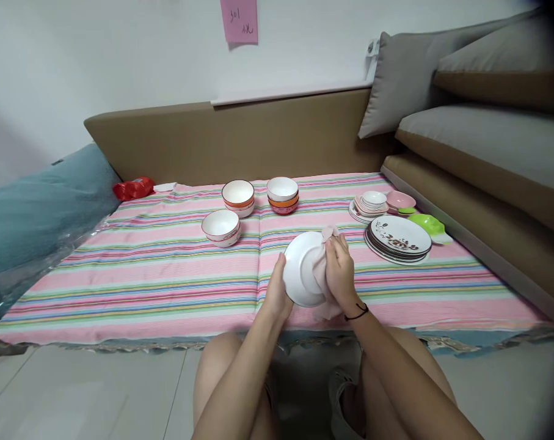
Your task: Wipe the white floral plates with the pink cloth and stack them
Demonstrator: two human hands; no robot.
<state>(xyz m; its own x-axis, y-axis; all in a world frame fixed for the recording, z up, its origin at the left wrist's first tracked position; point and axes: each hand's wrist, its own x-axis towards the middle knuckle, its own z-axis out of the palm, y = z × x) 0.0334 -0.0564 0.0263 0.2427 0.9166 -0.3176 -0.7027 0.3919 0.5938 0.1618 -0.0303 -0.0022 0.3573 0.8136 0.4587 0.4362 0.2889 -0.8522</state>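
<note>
A white plate (295, 269) is held up over the near edge of the striped cloth, its underside with the foot ring facing me. Its left rim is gripped by my left hand (278, 290), thumb on the underside. My right hand (339, 266) is closed on a pale pink cloth (321, 272), pressing it against the plate's right side. Part of the cloth hangs below the plate. Right of my hands stands a stack of plates (398, 235), the top one white with a brown floral pattern. The fingers behind the plate are hidden.
Stacked bowls (283, 194), more bowls (238, 198) and a red-rimmed bowl (221, 228) stand beyond my hands. Small dishes (373, 200), a pink bowl (400, 200) and a green dish (427, 225) sit right. A red bag (134, 189) lies far left; cushions (487, 140) rise at right.
</note>
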